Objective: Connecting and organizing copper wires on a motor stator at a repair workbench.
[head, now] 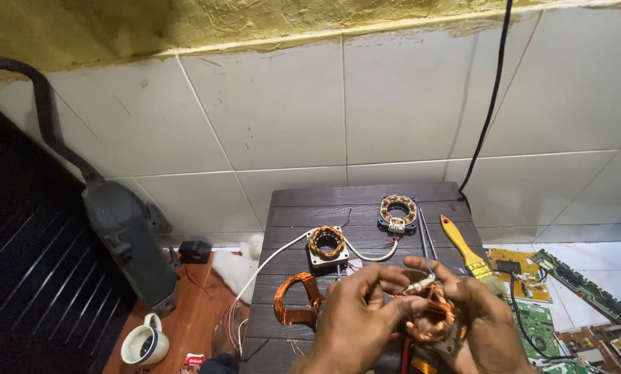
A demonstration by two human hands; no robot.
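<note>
My left hand (355,315) and my right hand (480,312) hold a round motor stator with copper windings (431,320) between them, low over a dark wooden table (366,197). The fingers of both hands pinch a small white sleeve on thin wires (421,282) just above the stator. A loose bundle of copper coil (293,298) lies on the table left of my left hand.
Two more wound stators (326,244) (397,210) sit farther back, joined by a white cable. A yellow-handled brush (466,253) and tweezers (427,239) lie at the right. Circuit boards (532,277) lie on the floor right; a white mug (144,343) and a dark machine housing (127,239) stand left.
</note>
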